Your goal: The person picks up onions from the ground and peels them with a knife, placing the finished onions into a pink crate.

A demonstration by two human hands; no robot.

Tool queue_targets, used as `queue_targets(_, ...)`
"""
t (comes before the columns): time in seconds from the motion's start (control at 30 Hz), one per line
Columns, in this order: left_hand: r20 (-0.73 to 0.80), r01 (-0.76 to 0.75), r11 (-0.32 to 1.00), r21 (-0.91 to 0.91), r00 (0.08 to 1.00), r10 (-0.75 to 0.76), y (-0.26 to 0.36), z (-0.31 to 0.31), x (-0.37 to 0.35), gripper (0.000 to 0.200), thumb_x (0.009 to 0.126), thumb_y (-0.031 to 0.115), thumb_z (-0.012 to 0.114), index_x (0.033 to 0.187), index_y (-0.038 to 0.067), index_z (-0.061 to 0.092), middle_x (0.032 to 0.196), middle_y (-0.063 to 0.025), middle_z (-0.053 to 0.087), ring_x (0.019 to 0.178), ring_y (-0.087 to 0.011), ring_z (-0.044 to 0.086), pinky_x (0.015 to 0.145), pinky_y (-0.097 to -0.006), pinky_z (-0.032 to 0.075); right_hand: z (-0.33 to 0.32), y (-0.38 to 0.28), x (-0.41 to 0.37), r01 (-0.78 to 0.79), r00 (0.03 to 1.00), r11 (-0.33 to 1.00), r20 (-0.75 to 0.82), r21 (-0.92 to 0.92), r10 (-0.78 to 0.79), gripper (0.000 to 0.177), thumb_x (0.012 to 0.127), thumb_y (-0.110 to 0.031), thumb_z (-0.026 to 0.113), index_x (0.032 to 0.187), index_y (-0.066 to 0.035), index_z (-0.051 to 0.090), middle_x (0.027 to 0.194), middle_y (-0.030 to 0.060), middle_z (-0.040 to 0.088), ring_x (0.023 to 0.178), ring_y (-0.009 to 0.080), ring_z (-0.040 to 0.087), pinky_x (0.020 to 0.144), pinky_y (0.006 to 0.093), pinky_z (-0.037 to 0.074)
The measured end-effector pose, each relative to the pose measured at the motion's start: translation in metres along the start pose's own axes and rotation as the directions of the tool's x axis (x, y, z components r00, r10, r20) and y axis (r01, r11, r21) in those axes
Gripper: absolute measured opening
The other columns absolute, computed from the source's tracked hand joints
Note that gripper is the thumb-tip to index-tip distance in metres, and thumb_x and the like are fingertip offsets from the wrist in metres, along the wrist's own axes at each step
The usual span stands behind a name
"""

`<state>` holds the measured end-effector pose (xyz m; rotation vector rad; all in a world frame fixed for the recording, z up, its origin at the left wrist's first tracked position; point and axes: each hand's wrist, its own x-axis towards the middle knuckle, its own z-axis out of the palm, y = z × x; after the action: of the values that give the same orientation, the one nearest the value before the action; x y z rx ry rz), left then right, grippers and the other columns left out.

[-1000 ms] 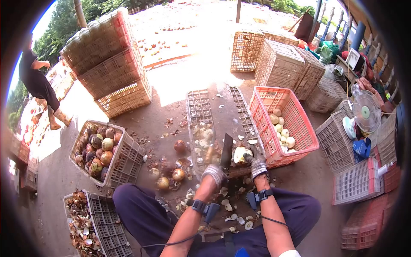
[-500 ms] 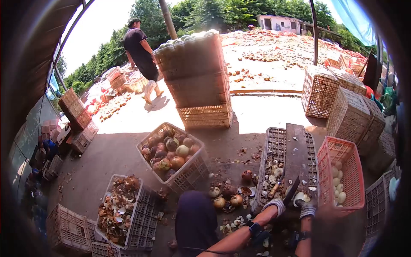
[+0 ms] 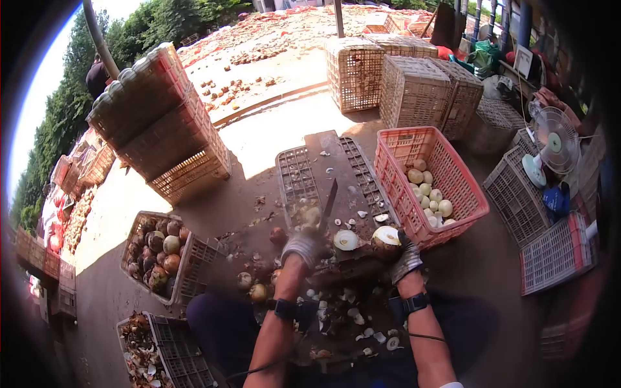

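Note:
My left hand (image 3: pixel 301 249), in a pale glove and somewhat blurred, is closed round a knife whose dark blade (image 3: pixel 330 202) points up and away over the wooden board (image 3: pixel 339 171). My right hand (image 3: pixel 407 257), in a striped glove with dark fingertips, grips a brown-skinned onion (image 3: pixel 387 238) at the board's near right edge. A white cut face shows on top of that onion. Between the hands, a cut onion piece (image 3: pixel 346 240) lies on the board, white side up. Small white scraps are scattered around it.
A red crate (image 3: pixel 432 176) of peeled onions stands right of the board. On the left are a crate of unpeeled onions (image 3: pixel 157 255) and a crate of skins (image 3: pixel 143 355). Stacked crates (image 3: pixel 165 123) rise behind. A fan (image 3: pixel 557 139) stands at right. Loose onions (image 3: pixel 258 293) lie by my knee.
The view has swung right. My hands have moved apart; the left with the knife is now left of the right. A cut onion piece now lies on the board.

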<state>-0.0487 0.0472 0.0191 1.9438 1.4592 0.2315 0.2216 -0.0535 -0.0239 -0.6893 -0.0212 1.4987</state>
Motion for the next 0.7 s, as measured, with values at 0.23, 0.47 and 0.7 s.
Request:
queue_targets(0.23, -0.184, 0.326, 0.917, 0.231, 0.940, -0.287, 0.030, -0.065, 0.033, 0.041, 0.072, 0.022, 0.072, 0.110, 0.006, 0.066, 0.102, -0.0215, 0.067, 0.094, -0.0364, 0.065, 0.080, -0.0426, 0.052, -0.021, 0.001, 0.011, 0.080, 0.995, 0.996, 0.057, -0.035, -0.078, 0.050, 0.081, -0.025, 0.069, 0.123, 0.000, 0.057, 0.121, 0.0165, 0.062, 0.112, 0.0337, 0.058, 0.098, 0.0509, 0.046)
queue_targets(0.47, -0.367, 0.211, 0.941, 0.263, 0.924, -0.105, 0.008, -0.021, 0.024, 0.037, 0.081, 0.028, 0.069, 0.114, 0.012, 0.067, 0.106, -0.0206, 0.066, 0.096, -0.0360, 0.063, 0.083, -0.0445, 0.049, -0.018, 0.000, -0.004, 0.033, 0.999, 0.999, 0.043, -0.022, -0.032, 0.035, 0.079, -0.006, 0.064, 0.112, 0.004, 0.061, 0.106, 0.0136, 0.066, 0.098, 0.0253, 0.062, 0.091, 0.0389, 0.048)
queue_targets(0.7, -0.229, 0.185, 0.892, 0.412, 0.969, -0.095, 0.046, 0.002, 0.011, 0.048, 0.079, 0.036, 0.068, 0.119, 0.011, 0.063, 0.114, -0.0189, 0.065, 0.105, -0.0333, 0.062, 0.092, -0.0426, 0.047, -0.054, 0.019, 0.013, 0.545, 0.833, 0.163, 0.510, -0.822, -0.215, 0.066, 0.068, 0.003, 0.061, 0.132, 0.002, 0.045, 0.117, 0.0183, 0.059, 0.111, 0.0324, 0.057, 0.097, 0.0446, 0.049)
